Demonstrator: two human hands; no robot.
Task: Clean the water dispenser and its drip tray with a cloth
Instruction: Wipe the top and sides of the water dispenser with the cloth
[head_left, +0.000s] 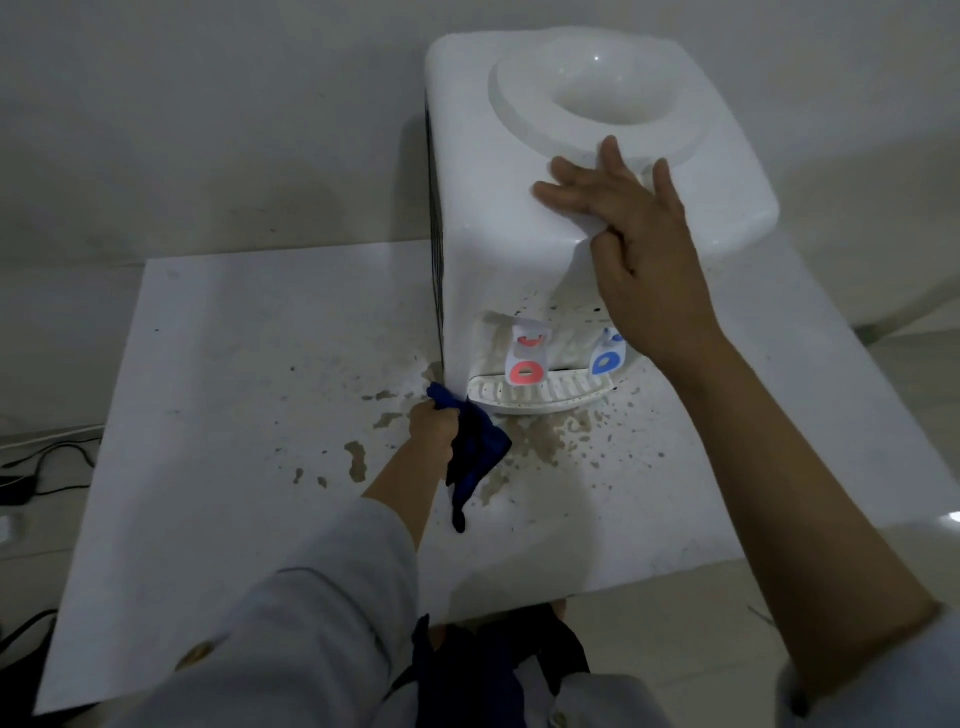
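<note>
A white counter (218, 415) against a pale wall (208, 130) carries brown splatter stains (540, 441). Left hand (434, 423) fingers clamp a blue cloth (475, 452); right hand (639, 234) fingers lie spread on the water dispenser (493, 249).

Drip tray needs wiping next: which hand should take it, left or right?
Left. The left hand already grips the blue cloth right beside the drip tray. The right hand has no cloth; its fingers lie spread on top of the water dispenser.
</note>
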